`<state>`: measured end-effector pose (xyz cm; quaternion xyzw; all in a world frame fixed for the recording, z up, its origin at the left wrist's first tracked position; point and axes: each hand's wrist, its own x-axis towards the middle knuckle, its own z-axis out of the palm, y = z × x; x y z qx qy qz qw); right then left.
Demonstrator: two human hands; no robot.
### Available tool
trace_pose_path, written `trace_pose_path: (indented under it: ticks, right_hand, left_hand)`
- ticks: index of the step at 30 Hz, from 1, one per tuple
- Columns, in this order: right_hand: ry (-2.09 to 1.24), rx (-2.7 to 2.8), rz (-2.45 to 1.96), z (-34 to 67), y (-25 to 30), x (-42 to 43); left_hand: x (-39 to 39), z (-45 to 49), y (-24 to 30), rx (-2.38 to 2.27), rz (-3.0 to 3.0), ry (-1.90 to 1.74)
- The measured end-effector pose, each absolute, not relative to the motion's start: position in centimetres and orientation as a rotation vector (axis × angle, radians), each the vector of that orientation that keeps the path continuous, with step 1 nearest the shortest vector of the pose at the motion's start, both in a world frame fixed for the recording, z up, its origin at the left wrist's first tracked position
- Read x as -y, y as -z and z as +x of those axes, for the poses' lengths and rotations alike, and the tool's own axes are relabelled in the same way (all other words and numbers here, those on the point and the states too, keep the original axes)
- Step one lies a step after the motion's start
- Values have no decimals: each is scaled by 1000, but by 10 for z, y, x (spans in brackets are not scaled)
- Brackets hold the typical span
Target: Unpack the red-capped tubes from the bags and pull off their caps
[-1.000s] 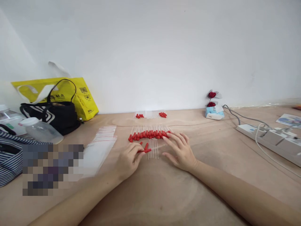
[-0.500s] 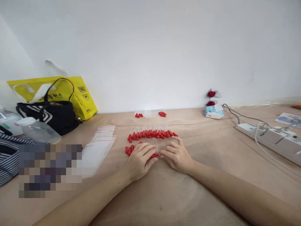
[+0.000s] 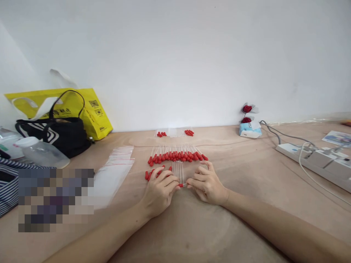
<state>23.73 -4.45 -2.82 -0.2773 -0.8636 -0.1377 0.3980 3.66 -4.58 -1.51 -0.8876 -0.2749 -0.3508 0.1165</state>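
Two hands meet low on the table. The left hand is curled narrow, thumb and forefinger pinched on a red cap. The right hand is half curled, fingertips against the near ends of a small bunch of clear tubes; I cannot tell whether it grips them. The bunch lies flat between the hands, just this side of a long row of capped tubes. From my seat the worry is the tubes themselves: thin, round and nearly invisible against the wood, they could splay or roll if the push on the cap comes off-axis, and the cap could pop from so small a pinch. Knuckles sit near the row, so a forward slip would likely scatter it, and the loose caps touching the left fingers would go too. Room is best toward the body, where the wood is bare. On the left, slick bags lie near the wrist. On the right it is open until the power strip, well apart.
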Motion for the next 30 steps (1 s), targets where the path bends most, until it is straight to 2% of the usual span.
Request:
trace_pose_path:
  ticks: [9, 12, 16, 19, 26, 30]
  right_hand:
    - [171, 2202, -926, 242, 39, 41]
    - [56, 2193, -1063, 238, 46, 39]
    - [-86, 2125, -1178, 235, 52, 32]
    - [-138, 2076, -1205, 229, 53, 25]
    - [-227, 2021, -1181, 212, 46, 21]
    - [-272, 2036, -1165, 211, 42, 23]
  left_hand:
    - [40, 11, 2, 1088, -2472, 1197]
    - [30, -6, -11, 1455, -2339, 1216]
    - [11, -39, -16, 2100, -2336, 1042]
    - [1, -54, -8, 2358, -2311, 952]
    - [-3, -51, 3, 2568, -2418, 992]
    - [0, -50, -6, 2464, -2369, 885]
